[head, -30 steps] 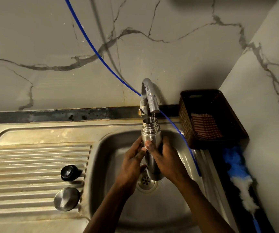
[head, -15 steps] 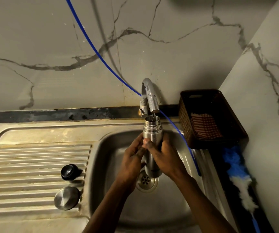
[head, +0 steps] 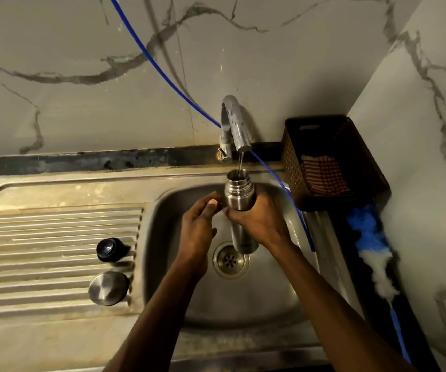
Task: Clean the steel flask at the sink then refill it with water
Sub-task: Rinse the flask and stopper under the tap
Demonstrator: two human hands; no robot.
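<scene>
Nearest, at 6 o'clock, two bare forearms reach up over the front lip of a stainless steel sink (head: 243,304), its round basin dull and water-marked, with a perforated drain (head: 230,260) at the centre. At 9 o'clock the ribbed draining board (head: 42,251), scuffed and stained, carries a brushed steel cap (head: 108,287) and, just beyond it, a black stopper (head: 107,249), the two close but apart.

Above the drain the right hand (head: 260,224) wraps its fingers round the middle of the steel flask (head: 239,196), holding it upright with its threaded open mouth under the tap. The left hand (head: 199,224) sits just beside the flask at its 9 o'clock, fingers loosely extended; whether they touch the metal cannot be told. A small mark near the flask's base is too blurred to read.

Farther, at 12 o'clock, a curved chrome tap (head: 236,124) drops a thin stream into the flask. A blue hose (head: 162,73) slants across the veined marble wall (head: 68,103). At 2 o'clock a dark woven basket (head: 291,162) holds a checked cloth (head: 323,174); at 4 o'clock lies a blue-and-white fluffy duster (head: 372,251).
</scene>
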